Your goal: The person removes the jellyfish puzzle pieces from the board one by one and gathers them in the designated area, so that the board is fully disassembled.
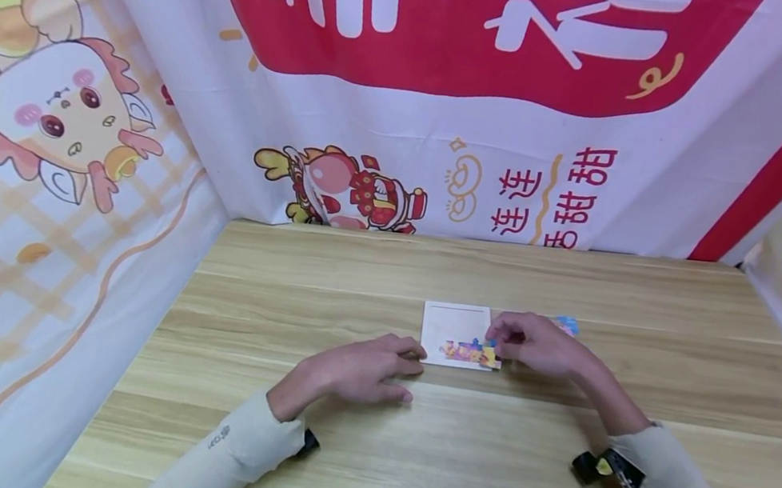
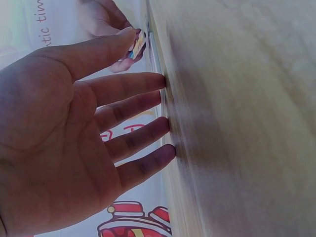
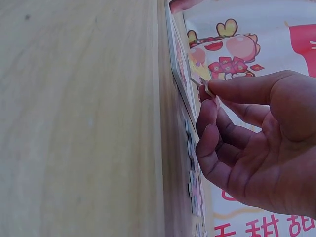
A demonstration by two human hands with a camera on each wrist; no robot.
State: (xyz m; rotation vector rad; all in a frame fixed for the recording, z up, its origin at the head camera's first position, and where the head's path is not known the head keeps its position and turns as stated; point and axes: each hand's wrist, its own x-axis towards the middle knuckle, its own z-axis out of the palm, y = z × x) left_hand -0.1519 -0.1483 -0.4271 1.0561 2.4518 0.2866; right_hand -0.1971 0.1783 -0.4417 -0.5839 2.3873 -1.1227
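Note:
A white square puzzle tray [image 1: 450, 322] lies on the table, with a short strip of colourful joined jigsaw pieces [image 1: 463, 352] along its lower edge. My right hand [image 1: 535, 343] is over the tray's right side. Between its thumb and index finger it pinches a small jigsaw piece [image 3: 199, 82], which shows yellow and blue in the left wrist view. My left hand [image 1: 364, 367] rests at the tray's left edge, fingers spread and nearly straight, fingertips [image 2: 160, 79] down at the table.
Loose jigsaw pieces [image 1: 567, 325] lie beyond the right hand, partly covered by it; in the right wrist view several pieces [image 3: 193, 173] lie beside the tray. The wooden table [image 1: 331, 261] meets a printed cloth [image 1: 376, 121] at the back.

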